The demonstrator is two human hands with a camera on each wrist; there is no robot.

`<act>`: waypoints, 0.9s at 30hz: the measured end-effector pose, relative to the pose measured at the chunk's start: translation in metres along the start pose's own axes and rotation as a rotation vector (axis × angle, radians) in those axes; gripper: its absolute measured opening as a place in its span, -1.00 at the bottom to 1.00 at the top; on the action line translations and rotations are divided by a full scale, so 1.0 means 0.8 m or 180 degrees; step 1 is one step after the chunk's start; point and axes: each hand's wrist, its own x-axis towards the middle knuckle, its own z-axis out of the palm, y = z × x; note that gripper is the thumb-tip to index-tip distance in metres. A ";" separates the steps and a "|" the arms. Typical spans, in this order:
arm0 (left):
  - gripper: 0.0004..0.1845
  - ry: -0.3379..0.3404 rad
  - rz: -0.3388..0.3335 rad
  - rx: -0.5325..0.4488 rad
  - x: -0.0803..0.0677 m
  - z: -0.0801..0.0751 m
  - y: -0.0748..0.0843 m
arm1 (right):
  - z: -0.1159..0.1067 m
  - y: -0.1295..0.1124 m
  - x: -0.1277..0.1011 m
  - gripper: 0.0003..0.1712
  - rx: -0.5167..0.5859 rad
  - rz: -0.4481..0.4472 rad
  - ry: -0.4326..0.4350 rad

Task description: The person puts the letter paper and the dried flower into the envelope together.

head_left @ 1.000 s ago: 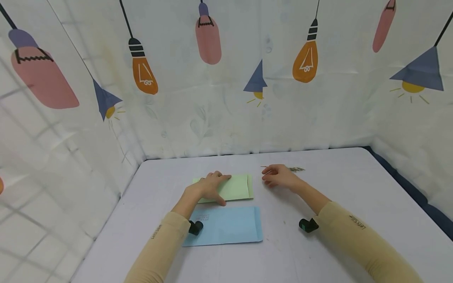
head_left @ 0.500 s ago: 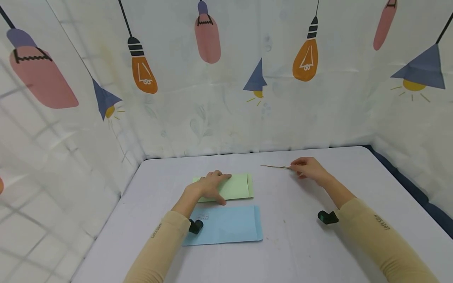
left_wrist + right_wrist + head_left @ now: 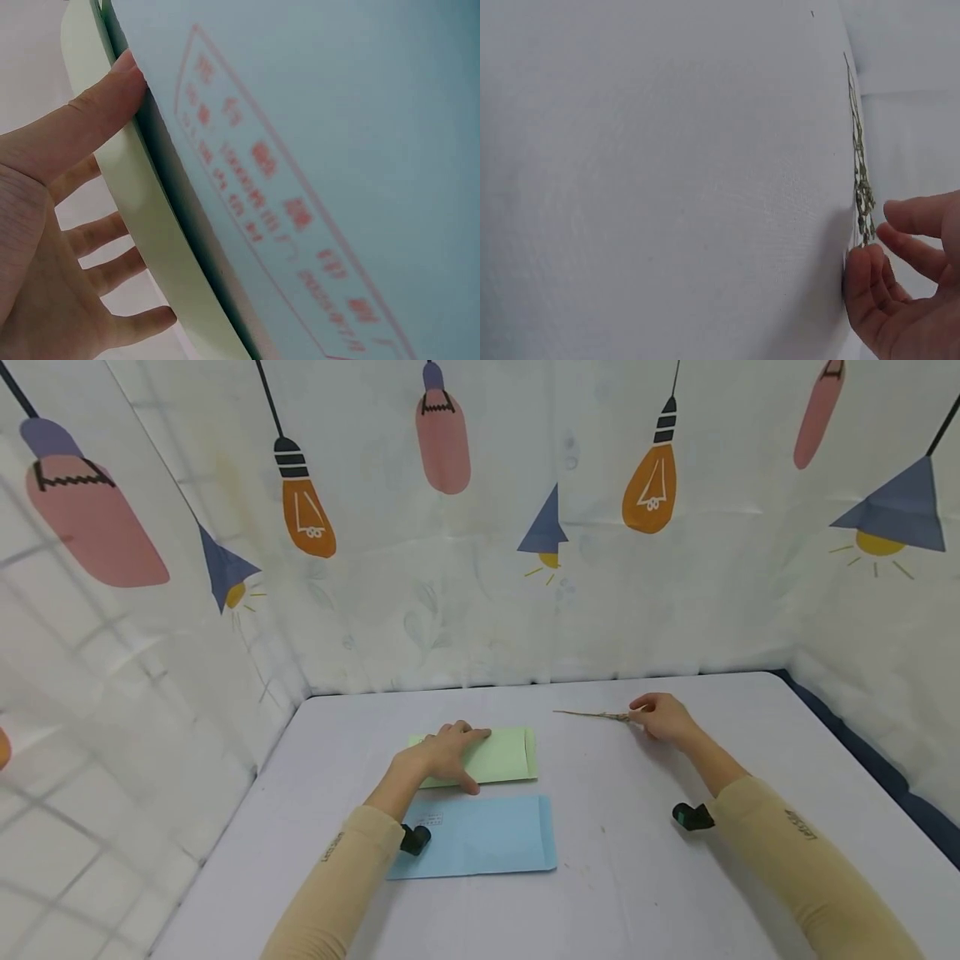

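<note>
Lying near green envelope (image 3: pixel 495 757): blue envelope (image 3: pixel 480 837).

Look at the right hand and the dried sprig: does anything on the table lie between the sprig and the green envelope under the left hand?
Nothing visible does. The right hand pinches the dried sprig at one end, and only bare table separates its free tip from the green envelope, which the left hand presses flat.

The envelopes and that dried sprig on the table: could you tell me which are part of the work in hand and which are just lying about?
In hand:
- green envelope, under the left hand
- dried sprig, its end at the right hand fingertips; a pinch cannot be confirmed

Lying about:
- blue envelope, flat on the table, touched by neither hand
</note>
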 end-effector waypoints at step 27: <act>0.09 0.0010 -0.0001 0.0016 0.001 0.002 -0.002 | 0.000 0.012 -0.006 -0.73 -0.0376 -0.0327 -0.0014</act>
